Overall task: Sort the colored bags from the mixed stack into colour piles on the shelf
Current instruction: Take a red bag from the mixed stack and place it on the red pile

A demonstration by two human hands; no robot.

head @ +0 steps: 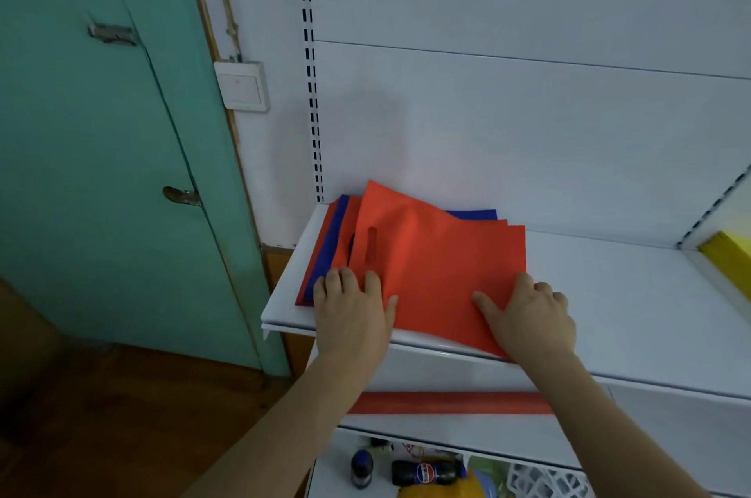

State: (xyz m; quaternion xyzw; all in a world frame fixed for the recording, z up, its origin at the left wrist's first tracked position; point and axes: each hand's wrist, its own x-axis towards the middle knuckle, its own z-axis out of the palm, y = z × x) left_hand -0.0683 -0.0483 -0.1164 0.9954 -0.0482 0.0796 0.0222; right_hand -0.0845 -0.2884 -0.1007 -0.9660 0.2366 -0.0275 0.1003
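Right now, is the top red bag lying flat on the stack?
No. The top red bag is rumpled, its back left corner raised above the stack.
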